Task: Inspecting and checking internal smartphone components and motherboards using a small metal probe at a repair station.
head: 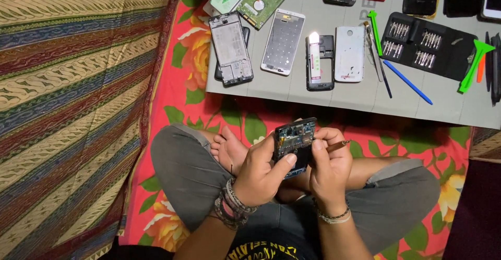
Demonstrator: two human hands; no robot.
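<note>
My left hand [261, 172] grips an opened phone [294, 141] with its blue circuit board exposed, thumb pressed on its lower part. My right hand [327, 163] supports the phone's right side and also holds a thin brown-handled tool [338, 145] that sticks out to the right. Both hands hover over my crossed legs in grey shorts.
A grey work mat [334, 95] lies ahead with several phone frames and back covers, a hard drive [261, 1], a black screwdriver bit case [428, 46], green pry tools [474, 64] and a blue stick [408, 82]. A striped cloth [68, 108] covers the left; floral red fabric lies beneath me.
</note>
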